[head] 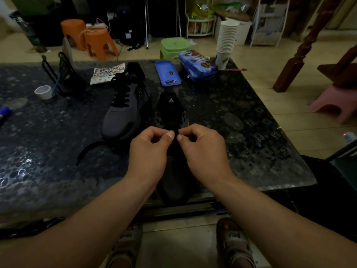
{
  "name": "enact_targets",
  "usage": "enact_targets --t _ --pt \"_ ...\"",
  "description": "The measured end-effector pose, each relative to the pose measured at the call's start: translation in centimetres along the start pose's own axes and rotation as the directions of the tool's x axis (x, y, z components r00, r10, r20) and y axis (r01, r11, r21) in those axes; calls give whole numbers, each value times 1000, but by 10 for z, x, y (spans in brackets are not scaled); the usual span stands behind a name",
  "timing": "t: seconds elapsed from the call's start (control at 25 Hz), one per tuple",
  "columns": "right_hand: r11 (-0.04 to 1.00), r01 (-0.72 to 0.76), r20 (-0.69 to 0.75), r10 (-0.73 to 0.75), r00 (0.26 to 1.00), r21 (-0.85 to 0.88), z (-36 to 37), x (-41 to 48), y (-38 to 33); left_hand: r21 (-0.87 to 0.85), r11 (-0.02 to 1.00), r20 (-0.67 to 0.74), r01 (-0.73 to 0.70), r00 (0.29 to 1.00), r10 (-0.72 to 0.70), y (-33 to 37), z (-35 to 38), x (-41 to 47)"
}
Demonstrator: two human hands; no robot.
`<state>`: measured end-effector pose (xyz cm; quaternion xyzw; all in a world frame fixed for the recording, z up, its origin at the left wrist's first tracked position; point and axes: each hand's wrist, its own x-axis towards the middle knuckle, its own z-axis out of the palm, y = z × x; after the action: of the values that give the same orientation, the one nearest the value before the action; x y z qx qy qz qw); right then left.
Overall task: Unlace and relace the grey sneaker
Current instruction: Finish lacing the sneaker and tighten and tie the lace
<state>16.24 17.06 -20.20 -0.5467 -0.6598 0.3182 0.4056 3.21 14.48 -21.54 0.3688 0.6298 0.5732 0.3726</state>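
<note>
At a dim, pebble-patterned table [48, 171], a person is working over a grey sneaker [171, 113] that is lying in the middle with its toe pointing back at them and reaching the near edge. Far left, a roll of white tape [42, 92] is sitting beside a black wire rack [58, 72]. Next along, a second grey sneaker [125, 107] is lying fully laced, and a black lace [90, 149] is curving across the tabletop towards the hands. The left hand [148, 149] is hovering over the sneaker's throat with its fingers curled and thumb and forefinger pinched together. The right hand [202, 149] is mirroring it, and both appear to be gripping the same dark strand between them, most likely that lace, though the gloom is making this hard to confirm. Behind them, a blue tin lid [167, 73], a printed pencil case [197, 64] and a stack of paper cups [228, 39] are standing well clear. The risks are looking plain. Black lace against dark fabric in poor light is inviting a skipped eyelet or a twisted crossing. The lace tip is sitting in a fingertip pinch and may slip back out under a tug. A hard pull towards the body could also be dragging the sneaker off the table's edge.
</note>
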Motion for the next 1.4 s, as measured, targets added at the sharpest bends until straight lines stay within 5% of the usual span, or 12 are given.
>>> enact_targets --t 0.2,0.64,0.96,1.4 --pt "998 -57 106 56 993 14 -7 17 2 105 990 44 -97 995 93 3 -5 3" --pt "875 -352 469 170 867 333 -14 46 12 339 896 196 -288 953 232 -1 -16 11" --pt "979 -88 523 -21 852 182 -24 54 19 375 866 179 -332 942 284 -3 -19 13" --pt "993 23 379 -65 923 114 -10 48 24 328 912 191 -246 963 191 -6 -23 23"
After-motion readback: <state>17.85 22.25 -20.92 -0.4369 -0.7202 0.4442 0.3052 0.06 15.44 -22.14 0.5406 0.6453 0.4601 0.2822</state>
